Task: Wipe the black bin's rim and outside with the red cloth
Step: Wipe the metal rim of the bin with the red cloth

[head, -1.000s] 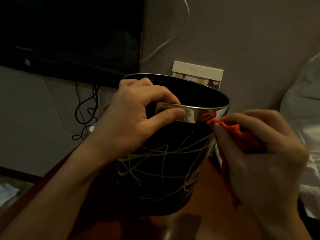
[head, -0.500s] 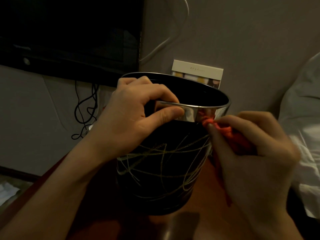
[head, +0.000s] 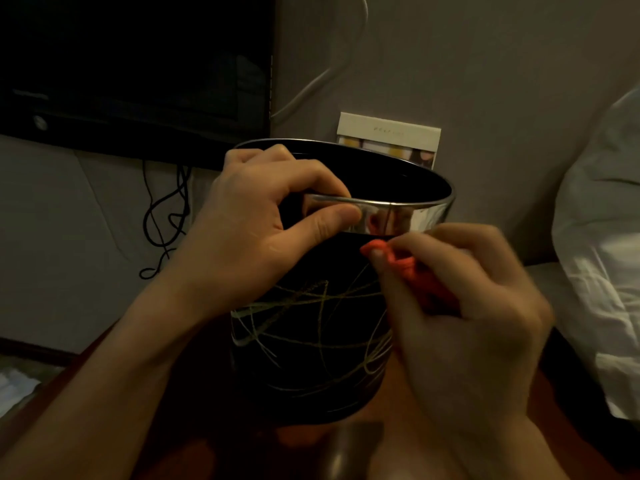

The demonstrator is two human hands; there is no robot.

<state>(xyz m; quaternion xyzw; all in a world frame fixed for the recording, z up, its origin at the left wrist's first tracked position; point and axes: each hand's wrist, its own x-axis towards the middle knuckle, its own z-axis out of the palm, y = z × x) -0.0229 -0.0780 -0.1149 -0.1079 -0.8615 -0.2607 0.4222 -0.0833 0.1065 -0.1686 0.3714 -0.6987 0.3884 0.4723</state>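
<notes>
The black bin (head: 311,341) stands upright on the reddish counter (head: 194,410), just in front of a card (head: 388,133) against the wall. The left hand (head: 256,233) grips its shiny rim (head: 408,216) exactly as it did 1 second ago, thumb outside, fingers hooked inside. The right hand (head: 460,327), curled tight round the bunched red cloth (head: 408,268), has slid leftward and a little lower, pressing the cloth's tip to the bin's black side just beneath the rim band.
</notes>
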